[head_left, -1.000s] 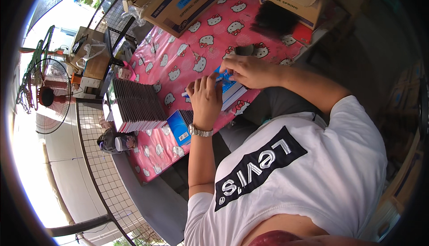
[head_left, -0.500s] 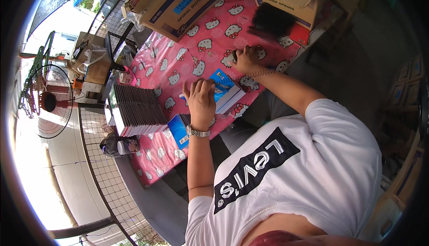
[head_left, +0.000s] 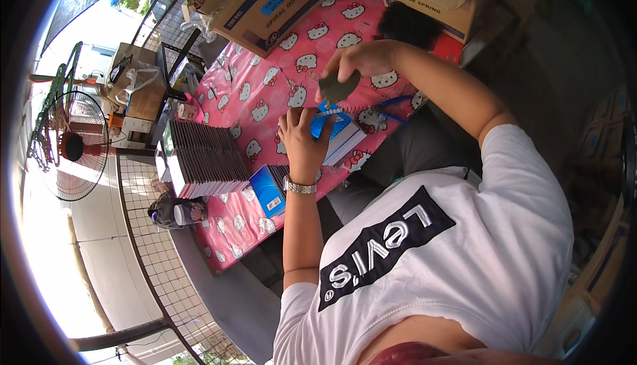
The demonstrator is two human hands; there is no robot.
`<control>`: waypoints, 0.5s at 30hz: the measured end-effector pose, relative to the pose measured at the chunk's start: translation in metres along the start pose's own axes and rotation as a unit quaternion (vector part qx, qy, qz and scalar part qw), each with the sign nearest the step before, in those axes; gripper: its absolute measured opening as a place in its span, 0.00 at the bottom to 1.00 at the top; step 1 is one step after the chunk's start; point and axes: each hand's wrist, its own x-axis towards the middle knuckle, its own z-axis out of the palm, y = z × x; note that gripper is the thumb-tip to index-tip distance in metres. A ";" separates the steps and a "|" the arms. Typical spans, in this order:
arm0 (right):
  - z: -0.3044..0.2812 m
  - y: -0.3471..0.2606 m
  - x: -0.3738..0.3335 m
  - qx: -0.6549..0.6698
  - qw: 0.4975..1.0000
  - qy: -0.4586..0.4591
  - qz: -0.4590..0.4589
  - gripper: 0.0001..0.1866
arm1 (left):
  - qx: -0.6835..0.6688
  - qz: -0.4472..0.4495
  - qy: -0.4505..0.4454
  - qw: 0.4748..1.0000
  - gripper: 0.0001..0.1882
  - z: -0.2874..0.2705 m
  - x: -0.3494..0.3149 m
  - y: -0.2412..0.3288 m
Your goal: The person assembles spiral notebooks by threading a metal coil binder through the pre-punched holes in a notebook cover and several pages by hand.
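Observation:
My left hand point(head_left: 306, 141) rests over a blue-covered notebook point(head_left: 343, 126) on top of a small stack, its fingers spread. My right hand point(head_left: 363, 61) is closed on a flat, rounded, dark grey-green piece point(head_left: 340, 88), held just above the notebook's far edge; its exact kind is unclear. A thin dark spiral coil point(head_left: 363, 110) sticks out to the right from that edge. Beside it lies a blue-handled tool point(head_left: 397, 103), its working end not distinguishable. Left of my wrist is another blue spiral notebook point(head_left: 267, 191), partly behind my arm.
A tall stack of spiral-bound notebooks point(head_left: 206, 159) stands at left on the pink patterned tablecloth point(head_left: 255, 116). Cardboard boxes point(head_left: 265, 10) line the far side, with a heap of black coils point(head_left: 410, 27) in front of the right one. A fan point(head_left: 71, 146) stands beyond the mesh at left.
My right hand has swung left with the dark piece, over the notebook's edge, uncovering the blue-handled tool. My left hand has shifted slightly right, fingers more spread.

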 end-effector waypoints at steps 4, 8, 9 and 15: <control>-0.002 0.000 0.010 -0.440 0.889 0.043 0.118 0.25 | -0.046 0.019 0.019 0.999 0.17 -0.001 0.004 -0.011; -0.009 0.007 0.018 -0.147 0.988 0.027 0.049 0.25 | -0.049 -0.003 0.028 0.998 0.16 -0.013 -0.004 -0.032; 0.010 -0.013 0.019 -0.335 0.932 0.027 0.135 0.24 | -0.069 -0.021 0.014 0.997 0.16 -0.015 -0.005 -0.034; 0.004 0.001 0.030 -0.140 0.988 0.006 0.063 0.23 | -0.178 -0.090 -0.051 0.979 0.14 -0.023 -0.004 -0.037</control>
